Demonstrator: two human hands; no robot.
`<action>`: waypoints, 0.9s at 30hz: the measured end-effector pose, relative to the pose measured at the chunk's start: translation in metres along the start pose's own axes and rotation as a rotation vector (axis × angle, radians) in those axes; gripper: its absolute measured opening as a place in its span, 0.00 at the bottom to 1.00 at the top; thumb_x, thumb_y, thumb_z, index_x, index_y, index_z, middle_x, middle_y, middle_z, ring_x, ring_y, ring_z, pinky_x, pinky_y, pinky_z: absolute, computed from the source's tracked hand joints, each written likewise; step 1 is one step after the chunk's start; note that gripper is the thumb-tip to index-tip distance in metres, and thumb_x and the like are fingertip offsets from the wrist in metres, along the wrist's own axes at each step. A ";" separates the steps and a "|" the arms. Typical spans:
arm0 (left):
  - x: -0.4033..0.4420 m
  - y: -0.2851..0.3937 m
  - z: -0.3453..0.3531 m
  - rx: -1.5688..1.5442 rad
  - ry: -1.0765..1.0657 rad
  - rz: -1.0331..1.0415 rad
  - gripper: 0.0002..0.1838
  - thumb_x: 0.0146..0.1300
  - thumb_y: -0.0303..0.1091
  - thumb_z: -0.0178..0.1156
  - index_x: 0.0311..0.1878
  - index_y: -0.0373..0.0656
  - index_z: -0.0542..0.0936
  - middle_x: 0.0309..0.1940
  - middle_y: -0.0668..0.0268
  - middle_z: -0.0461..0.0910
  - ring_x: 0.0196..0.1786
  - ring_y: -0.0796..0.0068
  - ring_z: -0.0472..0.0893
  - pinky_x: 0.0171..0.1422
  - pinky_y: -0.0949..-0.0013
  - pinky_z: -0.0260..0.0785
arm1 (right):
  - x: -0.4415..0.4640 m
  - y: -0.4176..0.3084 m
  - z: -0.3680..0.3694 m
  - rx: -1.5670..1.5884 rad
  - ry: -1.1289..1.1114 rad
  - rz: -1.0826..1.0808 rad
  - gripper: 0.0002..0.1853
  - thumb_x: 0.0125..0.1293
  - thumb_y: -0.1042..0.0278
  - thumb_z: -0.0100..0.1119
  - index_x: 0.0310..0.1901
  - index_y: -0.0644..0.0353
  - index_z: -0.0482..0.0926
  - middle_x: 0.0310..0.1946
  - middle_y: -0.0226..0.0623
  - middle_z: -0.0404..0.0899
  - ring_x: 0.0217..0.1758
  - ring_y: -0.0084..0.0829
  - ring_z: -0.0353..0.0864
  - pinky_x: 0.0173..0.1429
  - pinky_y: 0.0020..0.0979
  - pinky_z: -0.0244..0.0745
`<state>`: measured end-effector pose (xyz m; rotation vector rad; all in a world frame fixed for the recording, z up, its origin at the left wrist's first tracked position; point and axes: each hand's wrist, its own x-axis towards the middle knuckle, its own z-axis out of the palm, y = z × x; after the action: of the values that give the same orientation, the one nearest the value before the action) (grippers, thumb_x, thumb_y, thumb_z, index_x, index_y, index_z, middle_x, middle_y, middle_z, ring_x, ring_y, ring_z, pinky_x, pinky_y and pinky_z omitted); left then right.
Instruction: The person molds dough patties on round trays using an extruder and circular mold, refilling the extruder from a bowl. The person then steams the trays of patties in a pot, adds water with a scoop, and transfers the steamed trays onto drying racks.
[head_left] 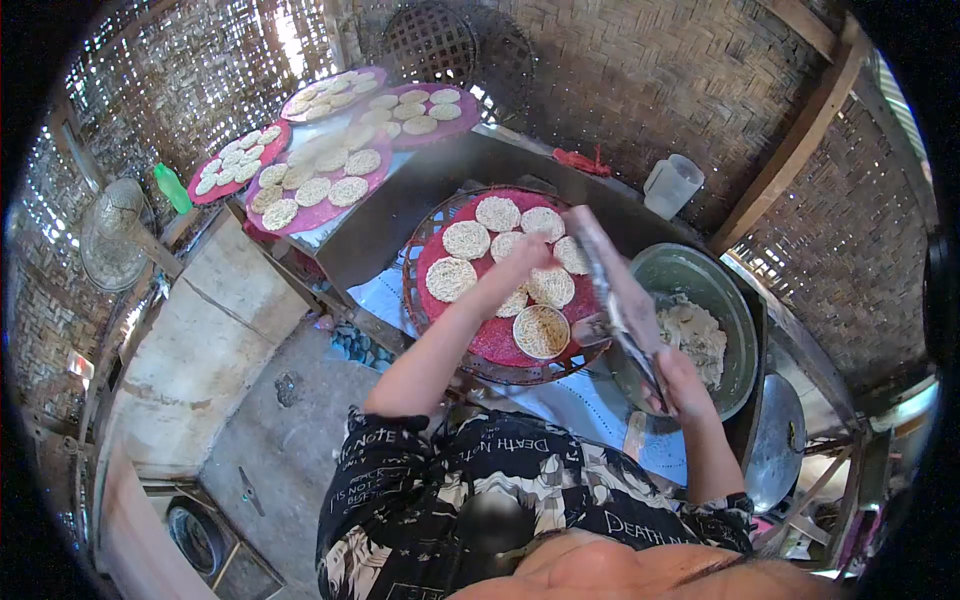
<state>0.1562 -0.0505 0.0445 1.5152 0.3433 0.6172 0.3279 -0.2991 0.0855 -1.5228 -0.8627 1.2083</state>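
My left hand [535, 258] is over the middle of a round red mat [430, 300]. Its fingers are smeared by motion and I cannot make out anything in them. My right hand [682, 388] grips the near end of a long, flat, thin board-like thing [618, 285], seen almost edge-on and blurred, which slants up to the right of the mat. Several flat, round, pale grainy cakes [466, 240] lie on the mat. Near its front edge stands a ring mould [541, 332] with pale grains inside. The mat rests on a woven round tray [408, 268].
A green basin [742, 320] with a pale grainy mass [693, 338] stands at the right. Further mats [300, 215] bearing cakes lie at the back left. A plastic jug [674, 186], a red bag [582, 161] and a green bottle [172, 188] are around the edges.
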 end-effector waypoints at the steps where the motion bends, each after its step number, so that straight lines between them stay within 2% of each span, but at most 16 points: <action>1: -0.013 -0.009 0.006 0.117 -0.058 -0.035 0.43 0.53 0.56 0.55 0.66 0.44 0.51 0.51 0.58 0.71 0.58 0.63 0.67 0.63 0.54 0.50 | -0.007 0.007 -0.005 0.087 0.016 -0.050 0.25 0.56 0.42 0.54 0.33 0.62 0.70 0.13 0.31 0.68 0.10 0.20 0.65 0.12 0.21 0.57; 3: -0.040 -0.010 0.018 1.000 -0.043 0.100 0.52 0.43 0.57 0.63 0.67 0.45 0.47 0.54 0.55 0.67 0.60 0.54 0.62 0.64 0.44 0.44 | -0.019 0.034 -0.023 0.184 -0.024 -0.070 0.25 0.52 0.44 0.59 0.33 0.62 0.70 0.13 0.31 0.68 0.10 0.20 0.65 0.12 0.21 0.57; 6: -0.065 -0.008 0.035 1.271 -0.059 0.135 0.57 0.37 0.59 0.65 0.67 0.46 0.46 0.56 0.54 0.64 0.63 0.49 0.57 0.62 0.34 0.40 | -0.039 0.079 -0.046 0.261 -0.070 -0.010 0.25 0.46 0.49 0.66 0.34 0.63 0.70 0.15 0.32 0.70 0.10 0.21 0.66 0.12 0.21 0.58; 9: -0.069 -0.016 0.038 1.261 -0.055 0.094 0.57 0.36 0.60 0.65 0.67 0.50 0.47 0.58 0.55 0.62 0.64 0.49 0.55 0.60 0.29 0.33 | -0.062 0.132 -0.068 0.277 -0.087 0.115 0.24 0.44 0.54 0.68 0.34 0.64 0.70 0.17 0.33 0.72 0.11 0.21 0.67 0.13 0.20 0.59; 13: -0.067 -0.022 0.039 1.291 -0.044 0.090 0.57 0.36 0.60 0.65 0.67 0.50 0.46 0.58 0.55 0.61 0.65 0.49 0.54 0.60 0.29 0.33 | -0.075 0.175 -0.065 0.381 -0.107 0.235 0.23 0.42 0.56 0.70 0.32 0.63 0.71 0.15 0.34 0.73 0.11 0.22 0.70 0.14 0.21 0.65; 14: -0.066 -0.024 0.038 1.297 -0.044 0.094 0.57 0.37 0.60 0.65 0.67 0.50 0.46 0.58 0.55 0.61 0.65 0.49 0.54 0.61 0.29 0.32 | -0.074 0.192 -0.066 0.482 -0.082 0.244 0.22 0.42 0.62 0.69 0.34 0.64 0.70 0.16 0.35 0.73 0.11 0.23 0.70 0.14 0.21 0.65; 20: -0.062 -0.017 0.044 1.302 -0.031 0.060 0.57 0.36 0.57 0.66 0.67 0.48 0.47 0.59 0.53 0.60 0.65 0.50 0.53 0.62 0.31 0.27 | -0.057 0.215 -0.071 0.601 -0.107 0.190 0.21 0.41 0.63 0.67 0.35 0.63 0.70 0.17 0.37 0.74 0.13 0.26 0.71 0.14 0.23 0.66; 22: -0.063 -0.013 0.045 1.301 0.011 0.109 0.57 0.34 0.55 0.68 0.66 0.48 0.47 0.59 0.53 0.60 0.65 0.51 0.54 0.63 0.33 0.26 | -0.061 0.221 -0.074 0.674 -0.131 0.193 0.25 0.39 0.66 0.68 0.40 0.63 0.69 0.18 0.36 0.73 0.14 0.25 0.71 0.14 0.22 0.64; 23: -0.065 -0.006 0.044 1.222 0.082 0.122 0.56 0.33 0.55 0.69 0.65 0.47 0.50 0.59 0.53 0.60 0.65 0.52 0.54 0.63 0.34 0.27 | -0.064 0.227 -0.077 0.707 -0.145 0.195 0.28 0.37 0.67 0.68 0.43 0.63 0.69 0.18 0.36 0.72 0.14 0.25 0.71 0.14 0.21 0.63; 25: -0.073 0.011 0.040 1.056 0.227 0.148 0.54 0.30 0.53 0.70 0.62 0.46 0.55 0.59 0.53 0.60 0.65 0.53 0.55 0.64 0.36 0.29 | -0.067 0.237 -0.081 0.705 -0.148 0.215 0.26 0.37 0.71 0.67 0.41 0.63 0.69 0.18 0.36 0.72 0.13 0.25 0.70 0.14 0.22 0.63; 26: -0.071 -0.005 0.019 0.833 0.326 0.285 0.47 0.28 0.50 0.72 0.56 0.45 0.63 0.61 0.55 0.57 0.64 0.54 0.55 0.67 0.45 0.35 | -0.073 0.231 -0.081 0.681 -0.110 0.245 0.25 0.38 0.72 0.67 0.41 0.64 0.70 0.18 0.36 0.72 0.13 0.25 0.70 0.14 0.22 0.63; 27: -0.079 -0.005 0.002 0.785 0.400 0.284 0.41 0.30 0.46 0.72 0.52 0.45 0.66 0.61 0.56 0.56 0.64 0.56 0.56 0.67 0.53 0.43 | -0.075 0.229 -0.081 0.654 -0.070 0.277 0.24 0.38 0.73 0.67 0.40 0.64 0.70 0.17 0.35 0.72 0.13 0.25 0.69 0.14 0.23 0.63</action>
<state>0.0951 -0.0969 0.0265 2.2094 0.7440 1.0982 0.3785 -0.4530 -0.1104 -1.0817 -0.2460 1.5598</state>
